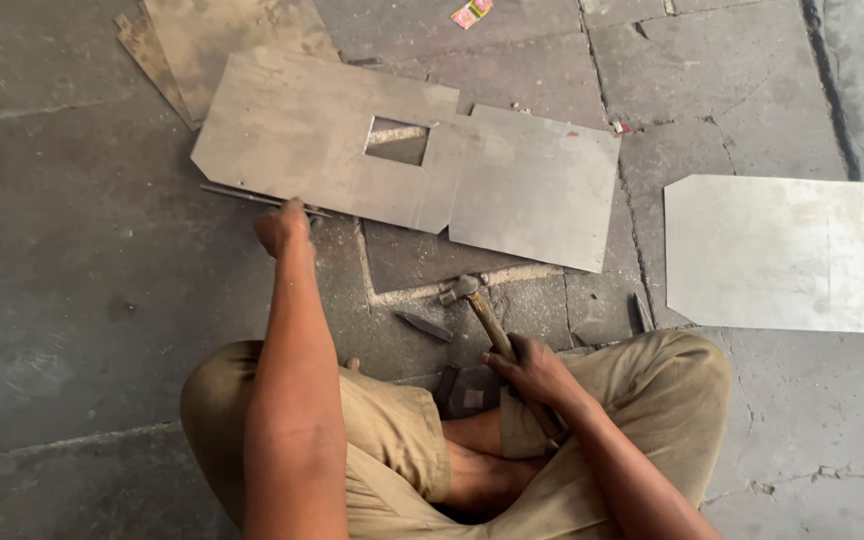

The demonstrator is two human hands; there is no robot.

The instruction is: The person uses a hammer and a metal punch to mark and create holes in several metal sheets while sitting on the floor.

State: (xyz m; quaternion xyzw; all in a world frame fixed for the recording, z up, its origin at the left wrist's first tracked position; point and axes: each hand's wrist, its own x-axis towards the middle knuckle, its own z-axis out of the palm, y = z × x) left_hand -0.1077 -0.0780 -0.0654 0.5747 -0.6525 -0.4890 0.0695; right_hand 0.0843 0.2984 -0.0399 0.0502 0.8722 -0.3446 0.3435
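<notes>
I sit cross-legged on a stone floor. My left hand (282, 226) reaches forward and closes on a thin metal rod (242, 197) that lies along the near edge of a large metal sheet (292, 130) with a square cut-out. A second sheet (537, 190) overlaps it on the right. My right hand (534, 372) grips the wooden handle of a hammer (467, 295), whose head rests on the floor just short of the sheets. A small dark metal block (469, 390) lies by my feet.
Another metal sheet (792, 255) lies at the right. Rusty sheets (212, 35) are stacked at the top left. A chisel-like piece (424, 326) and a second one (644, 312) lie on the floor. A small coloured wrapper (471, 12) sits at the top.
</notes>
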